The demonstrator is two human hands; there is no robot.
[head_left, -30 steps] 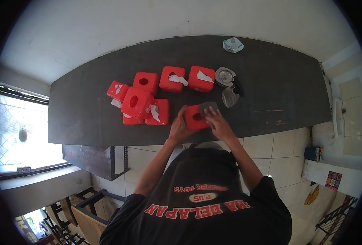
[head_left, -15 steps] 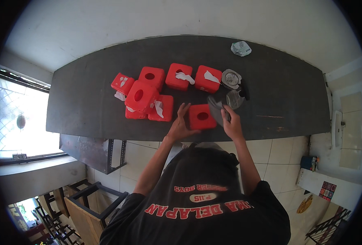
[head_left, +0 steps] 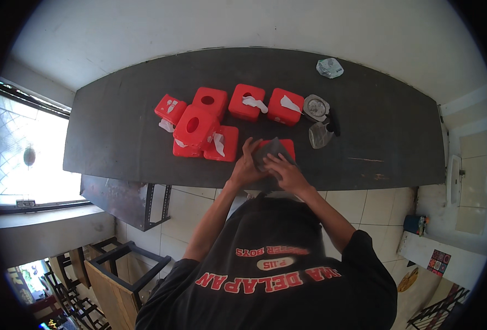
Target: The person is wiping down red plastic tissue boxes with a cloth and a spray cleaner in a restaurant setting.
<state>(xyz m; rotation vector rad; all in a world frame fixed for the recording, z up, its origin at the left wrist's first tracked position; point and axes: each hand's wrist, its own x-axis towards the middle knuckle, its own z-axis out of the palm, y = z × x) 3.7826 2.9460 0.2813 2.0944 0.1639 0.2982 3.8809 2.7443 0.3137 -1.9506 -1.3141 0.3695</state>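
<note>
Half a second ago the dark grey, limp cloth was lifted off to the right; now it lies draped over the red, box-shaped plastic tissue holder, hiding its round opening, so the top face looks to be what's being rubbed. The holder sits near the front edge of the dark grey, flat-topped desk, right in front of the person. The right hand rests its fingers outstretched and slightly parted on the cloth; the left hand has its fingers spread wide along the holder's left side.
</note>
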